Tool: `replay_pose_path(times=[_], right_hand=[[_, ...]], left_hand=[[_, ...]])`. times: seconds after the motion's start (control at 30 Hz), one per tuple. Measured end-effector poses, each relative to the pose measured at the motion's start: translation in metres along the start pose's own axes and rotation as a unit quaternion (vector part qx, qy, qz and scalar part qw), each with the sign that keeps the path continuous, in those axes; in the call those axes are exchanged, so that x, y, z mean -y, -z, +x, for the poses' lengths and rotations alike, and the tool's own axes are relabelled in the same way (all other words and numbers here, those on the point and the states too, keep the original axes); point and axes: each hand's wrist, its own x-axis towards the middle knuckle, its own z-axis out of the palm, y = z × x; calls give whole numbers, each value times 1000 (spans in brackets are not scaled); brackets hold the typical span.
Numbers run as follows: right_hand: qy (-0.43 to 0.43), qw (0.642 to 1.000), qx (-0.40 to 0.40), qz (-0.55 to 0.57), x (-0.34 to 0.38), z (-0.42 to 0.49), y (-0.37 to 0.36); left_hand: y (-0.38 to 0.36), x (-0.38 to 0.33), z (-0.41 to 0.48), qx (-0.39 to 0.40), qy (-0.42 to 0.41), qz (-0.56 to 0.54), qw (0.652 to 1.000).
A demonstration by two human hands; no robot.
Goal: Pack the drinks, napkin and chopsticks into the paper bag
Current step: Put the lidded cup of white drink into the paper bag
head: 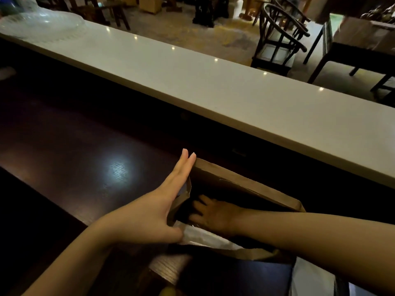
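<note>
A brown paper bag [245, 184] stands open on the dark wooden counter [70, 146]. My left hand [158, 204] lies flat against the bag's left outer side, fingers straight and together, thumb at the near rim. My right hand [213, 213] reaches down inside the bag, fingers spread in the dark interior; whether it holds anything I cannot tell. Something white, perhaps a napkin [205, 237], shows at the bag's near inner edge. No drinks or chopsticks are visible.
A long white raised ledge [213, 86] runs diagonally behind the counter. Clear plastic lids or containers [42, 22] sit on its far left end. Dark chairs [280, 39] and a table [350, 54] stand beyond. A dark blue flat object [245, 276] lies near me.
</note>
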Motion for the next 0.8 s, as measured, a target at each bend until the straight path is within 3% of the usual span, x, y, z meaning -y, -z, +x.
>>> replay_pose_path(times=[0.8], right_hand=[[6,1000,3,14,-4,-15,25]], left_hand=[[9,-13,4,11,61,-9,998]])
